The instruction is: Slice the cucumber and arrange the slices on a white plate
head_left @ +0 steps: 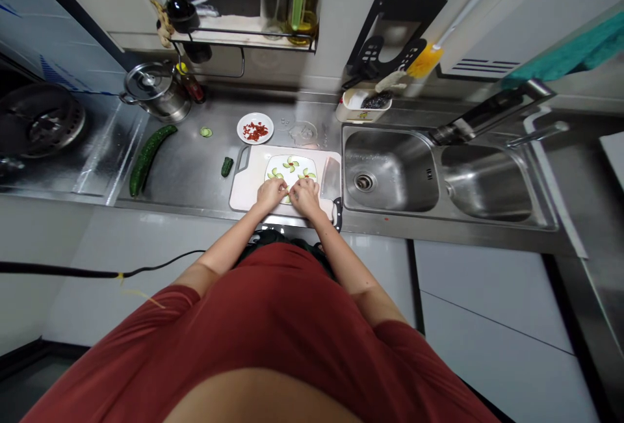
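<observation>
My left hand [272, 195] and my right hand [305, 197] meet over the front of a white square plate [280, 162]. Their fingertips are pinched close together beside pale green cucumber slices [291, 164], set in pinwheel shapes with small red bits at some centres. Whatever the fingers hold is too small and too hidden to name. Under the plate lies a white cutting board [246, 189]. A broad-bladed knife [331, 179] rests along the board's right side, its black handle towards me. Behind the board, a round white plate [255, 140] bears chopped red pieces [255, 130].
On the steel counter lie a long cucumber [150, 156], a cucumber stub [227, 166] and thin cucumber slices [206, 132]. A lidded pot [156, 93] stands back left. To the right is a double sink [390, 195] with a tap [492, 114]; a bottle rack [244, 34] hangs above.
</observation>
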A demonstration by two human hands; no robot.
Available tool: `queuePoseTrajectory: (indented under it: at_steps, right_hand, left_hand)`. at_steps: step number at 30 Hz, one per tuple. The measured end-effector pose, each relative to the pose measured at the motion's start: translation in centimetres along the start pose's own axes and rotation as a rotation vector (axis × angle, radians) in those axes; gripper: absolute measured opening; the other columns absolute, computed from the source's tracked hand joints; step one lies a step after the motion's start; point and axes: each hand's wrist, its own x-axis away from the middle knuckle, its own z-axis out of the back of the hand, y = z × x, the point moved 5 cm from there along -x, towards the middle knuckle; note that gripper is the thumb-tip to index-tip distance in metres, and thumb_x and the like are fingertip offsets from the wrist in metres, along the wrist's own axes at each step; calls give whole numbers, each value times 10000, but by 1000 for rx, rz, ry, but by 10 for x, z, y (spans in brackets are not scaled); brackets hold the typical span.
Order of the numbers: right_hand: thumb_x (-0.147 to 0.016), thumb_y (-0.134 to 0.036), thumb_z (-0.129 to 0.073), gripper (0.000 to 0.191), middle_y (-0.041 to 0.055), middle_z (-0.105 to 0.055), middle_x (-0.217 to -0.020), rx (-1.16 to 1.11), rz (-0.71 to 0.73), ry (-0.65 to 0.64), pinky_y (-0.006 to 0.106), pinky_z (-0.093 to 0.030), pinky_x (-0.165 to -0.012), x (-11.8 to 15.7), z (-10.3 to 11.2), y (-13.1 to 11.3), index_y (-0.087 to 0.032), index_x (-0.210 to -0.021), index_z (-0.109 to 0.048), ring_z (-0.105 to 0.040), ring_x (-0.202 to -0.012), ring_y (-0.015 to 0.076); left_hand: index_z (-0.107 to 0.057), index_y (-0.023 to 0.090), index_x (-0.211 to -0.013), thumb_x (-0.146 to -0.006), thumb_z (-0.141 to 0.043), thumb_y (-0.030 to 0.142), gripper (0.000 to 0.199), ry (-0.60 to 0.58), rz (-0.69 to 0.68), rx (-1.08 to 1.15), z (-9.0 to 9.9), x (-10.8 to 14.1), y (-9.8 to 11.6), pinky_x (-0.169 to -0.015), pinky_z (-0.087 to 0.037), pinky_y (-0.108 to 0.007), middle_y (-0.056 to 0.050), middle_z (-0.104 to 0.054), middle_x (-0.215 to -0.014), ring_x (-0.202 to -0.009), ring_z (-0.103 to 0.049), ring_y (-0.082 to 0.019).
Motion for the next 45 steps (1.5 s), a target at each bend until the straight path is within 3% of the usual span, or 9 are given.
queuePoseTrajectory:
  at_steps: [12, 24, 30, 37, 41, 45]
  right_hand:
    - [-865, -287, -522, 152, 96, -537, -1049, 36, -29, -3, 395, -253, -902, -2, 3, 2, -195, -853, -643, -360, -1081, 277]
    - [-844, -284, -554, 121, 92, -537, -1015, 18, -21, 19, 396, -271, -887, -4, 2, 3, -198, -825, -636, -372, -1054, 276]
    - [-843, -299, -558, 119, 76, -549, -1009, -72, -50, 74, 395, -279, -884, -1, 7, 6, -212, -801, -628, -391, -1039, 270]
    - [-842, -326, -543, 152, 61, -573, -997, -204, -137, 214, 396, -278, -905, 9, 19, 14, -221, -796, -641, -407, -1049, 272]
    - [-834, -342, -546, 165, 50, -583, -970, -254, -182, 276, 379, -297, -892, 17, 27, 20, -223, -780, -647, -423, -1019, 260]
    - [-831, -350, -546, 176, 53, -580, -953, -289, -209, 316, 371, -303, -911, 23, 34, 24, -221, -782, -656, -421, -1023, 256]
  left_hand:
    - [-660, 233, -930, -801, -619, 303, 153, -41, 19, -140, 0, 3, 7, -764, -423, -272, -32, -648, -918, -911, -572, -185]
    - [-661, 219, -888, -796, -612, 292, 127, -22, 17, -117, -1, 1, 6, -729, -417, -264, -37, -642, -899, -872, -579, -179]
    - [-670, 227, -882, -770, -625, 280, 132, -1, 7, -6, 2, 2, 6, -743, -434, -254, -16, -660, -865, -850, -594, -166]
    - [-680, 208, -901, -770, -609, 258, 157, 209, 104, 257, 29, -21, -18, -736, -455, -239, -7, -683, -841, -783, -616, -140]
    - [-676, 202, -920, -778, -606, 285, 179, 410, 233, 302, 57, -46, -47, -733, -448, -238, -9, -669, -810, -765, -612, -139]
    - [-668, 208, -962, -805, -576, 301, 204, 539, 330, 275, 89, -71, -73, -737, -426, -233, -10, -672, -848, -781, -607, -137]
